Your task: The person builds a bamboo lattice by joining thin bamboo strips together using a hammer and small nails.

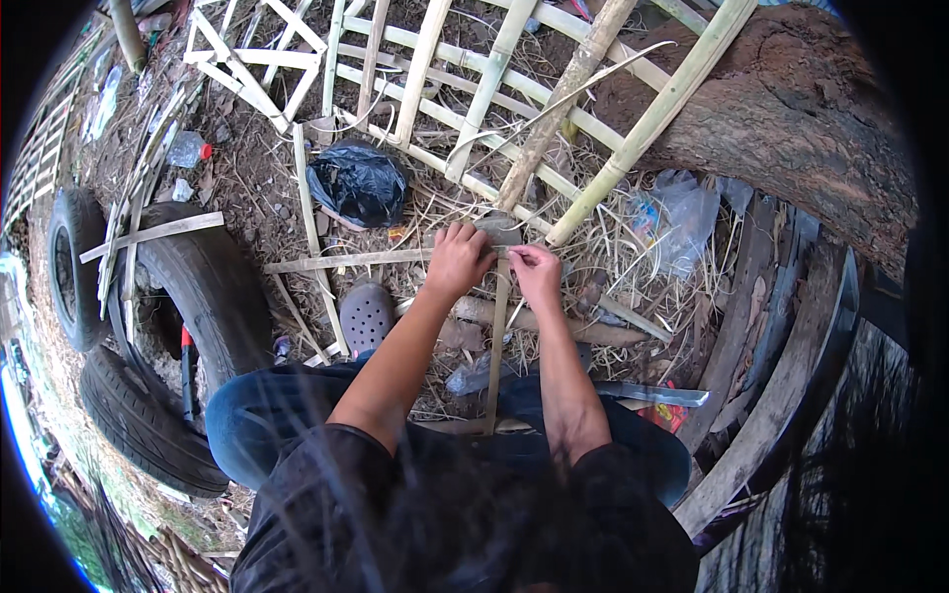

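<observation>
My left hand (458, 261) is closed over the end of a flat bamboo strip (346, 261) that runs out to the left. Close beside it, my right hand (536, 273) is pinched at the spot where a second bamboo strip (498, 346) meets the first. What lies between the right fingertips is too small to make out. The second strip comes down toward my lap, forming a corner with the first. Just beyond my fingers a flat grey stone (501, 229) lies on the ground, partly hidden by my left hand.
A bamboo lattice (494, 69) stretches across the far side, beside a thick log (761, 128). A black plastic bag (358, 184) and a grey clog (367, 316) lie left of my hands. Old tires (213, 287) stand further left. A long blade (652, 393) rests by my right knee.
</observation>
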Demonstrator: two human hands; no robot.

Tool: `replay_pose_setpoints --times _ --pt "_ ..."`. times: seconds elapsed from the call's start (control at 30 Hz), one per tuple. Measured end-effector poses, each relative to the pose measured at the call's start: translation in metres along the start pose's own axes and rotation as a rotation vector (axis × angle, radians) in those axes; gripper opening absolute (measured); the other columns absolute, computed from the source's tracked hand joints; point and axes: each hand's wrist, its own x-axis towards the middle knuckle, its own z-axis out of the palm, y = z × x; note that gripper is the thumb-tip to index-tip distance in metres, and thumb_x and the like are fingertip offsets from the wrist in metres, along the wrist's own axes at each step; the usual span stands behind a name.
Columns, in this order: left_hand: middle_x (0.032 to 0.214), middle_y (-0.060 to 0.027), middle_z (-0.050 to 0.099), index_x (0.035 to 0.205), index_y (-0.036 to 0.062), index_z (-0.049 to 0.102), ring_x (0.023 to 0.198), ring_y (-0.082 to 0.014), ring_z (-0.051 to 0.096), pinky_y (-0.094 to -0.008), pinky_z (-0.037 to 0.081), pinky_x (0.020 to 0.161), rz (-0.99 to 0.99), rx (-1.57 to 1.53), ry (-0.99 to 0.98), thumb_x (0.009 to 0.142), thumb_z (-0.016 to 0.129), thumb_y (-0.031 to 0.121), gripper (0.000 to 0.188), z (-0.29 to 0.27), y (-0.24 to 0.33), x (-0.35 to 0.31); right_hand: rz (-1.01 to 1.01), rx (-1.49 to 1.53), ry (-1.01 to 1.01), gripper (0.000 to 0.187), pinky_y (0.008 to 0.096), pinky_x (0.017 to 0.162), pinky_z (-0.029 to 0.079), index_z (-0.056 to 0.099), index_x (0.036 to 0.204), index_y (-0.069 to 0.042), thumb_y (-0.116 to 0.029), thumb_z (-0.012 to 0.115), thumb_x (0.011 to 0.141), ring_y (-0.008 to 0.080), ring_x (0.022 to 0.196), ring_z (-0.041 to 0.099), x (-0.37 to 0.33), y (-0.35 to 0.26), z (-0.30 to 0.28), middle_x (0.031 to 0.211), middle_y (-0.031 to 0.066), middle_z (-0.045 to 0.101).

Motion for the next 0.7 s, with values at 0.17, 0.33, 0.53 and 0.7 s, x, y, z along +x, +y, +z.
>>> replay_pose_setpoints --times 0.17,0.33,0.53,0.7 --pt "0.088 -0.0096 0.057 0.091 0.0089 0.063 0.091 -0.0301 0.054 -0.042 0.041 0.08 0.106 -0.145 0.072 0.072 0.073 0.021 0.025 -0.004 0.006 0.004 -0.148 -0.25 -0.014 0.008 0.033 0.064 0.054 0.07 0.087 0.002 -0.002 0.069 0.08 0.024 0.07 0.067 -0.002 -0.023 0.003 0.083 0.0122 0.065" --pt "0.088 -0.0123 0.057 0.091 0.0061 0.061 0.085 -0.0335 0.054 -0.0424 0.043 0.078 0.147 -0.402 0.128 0.069 0.066 0.013 0.024 0.006 0.008 0.008 -0.277 -0.603 0.005 0.009 0.0431 0.073 0.053 0.068 0.088 0.0 -0.004 0.065 0.08 0.0362 0.081 0.064 -0.006 -0.034 0.006 0.088 0.0161 0.064" --pt "0.087 -0.0129 0.056 0.094 0.0055 0.06 0.085 -0.0336 0.054 -0.0424 0.043 0.078 0.215 -0.423 0.121 0.072 0.067 0.012 0.025 0.011 0.001 -0.001 -0.311 -0.57 -0.005 0.009 0.0431 0.07 0.053 0.068 0.088 0.0 -0.004 0.065 0.08 0.036 0.077 0.064 -0.004 -0.034 0.003 0.087 0.0154 0.064" --pt "0.088 -0.0112 0.057 0.096 0.0057 0.061 0.085 -0.0322 0.055 -0.042 0.043 0.078 0.269 -0.363 0.155 0.074 0.07 0.01 0.024 0.013 0.0 0.0 -0.29 -0.469 -0.012 0.008 0.0417 0.068 0.052 0.066 0.085 0.002 -0.002 0.065 0.079 0.0359 0.075 0.063 -0.003 -0.027 0.002 0.085 0.0155 0.063"
